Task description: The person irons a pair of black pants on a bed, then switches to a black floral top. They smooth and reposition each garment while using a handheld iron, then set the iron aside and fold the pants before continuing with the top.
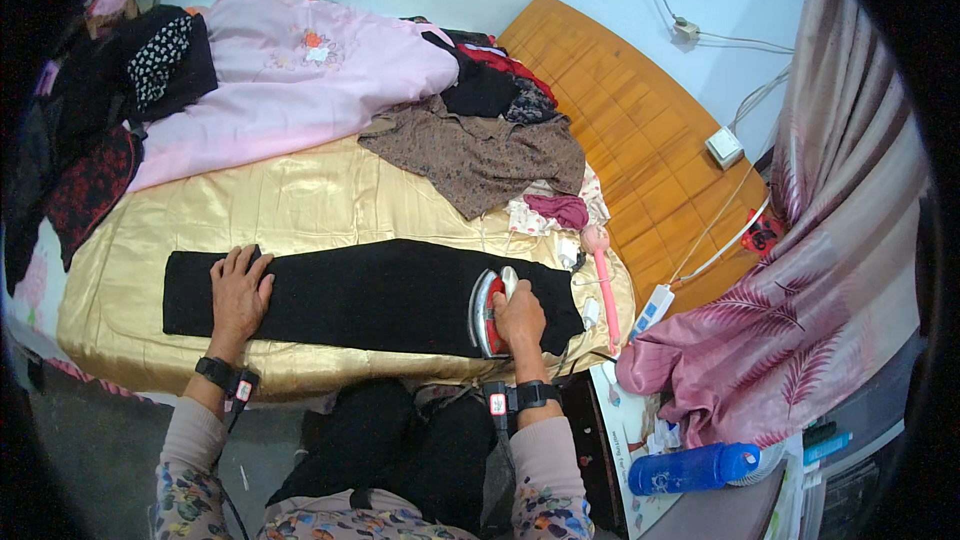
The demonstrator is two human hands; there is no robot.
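Black trousers (365, 295), folded lengthwise, lie flat across a shiny gold bedspread (300, 190). My right hand (520, 320) is wrapped round the handle of a red and silver clothes iron (487, 314), which rests on the trousers toward their right end. Over at the left end, my left hand (240, 295) presses on the black cloth with its fingers spread, holding nothing. Each wrist wears a black strap with a small device.
Behind the trousers lie a brown patterned shirt (480, 152), a pink cloth (320, 70) and dark clothes (90, 140). Right of them are a pink stick-like massager (602, 285), a power strip (653, 310), a wooden headboard (620, 130), a curtain (740, 360) and a blue bottle (690, 468).
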